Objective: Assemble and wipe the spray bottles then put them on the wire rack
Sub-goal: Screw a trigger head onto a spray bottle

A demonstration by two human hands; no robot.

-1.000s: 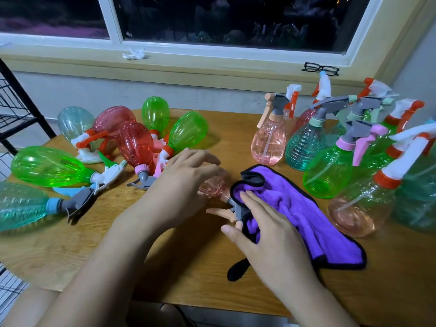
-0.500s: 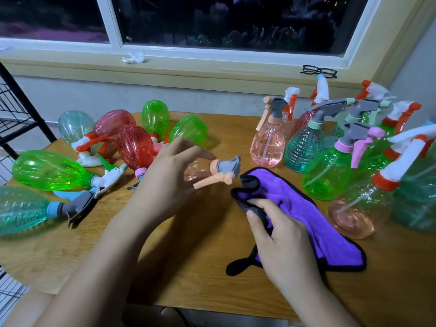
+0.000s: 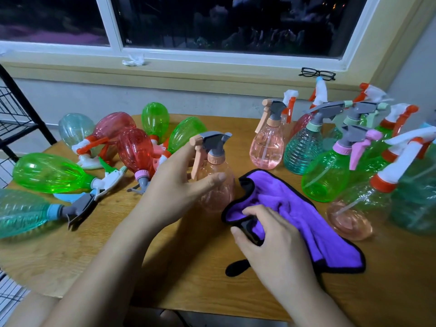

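Observation:
My left hand (image 3: 174,185) holds a pale pink spray bottle (image 3: 218,185) upright at the table's middle; its grey and peach trigger head (image 3: 211,142) points left. My right hand (image 3: 271,241) grips the near left edge of a purple cloth with black trim (image 3: 297,208), which lies spread on the wooden table (image 3: 82,251) just right of the bottle. Several assembled bottles lie on their sides at the left, among them a green one (image 3: 49,173) and a red one (image 3: 134,149). A black wire rack (image 3: 14,116) shows at the far left edge.
Several upright spray bottles crowd the right side, such as a pink one (image 3: 266,145), a teal ribbed one (image 3: 303,149) and a green one (image 3: 325,178). Black glasses (image 3: 317,73) and a crumpled tissue (image 3: 133,60) lie on the window sill.
My left hand has lifted the pink bottle from lying under it and turned it upright. My right hand has slid back along the cloth and bunched its near edge.

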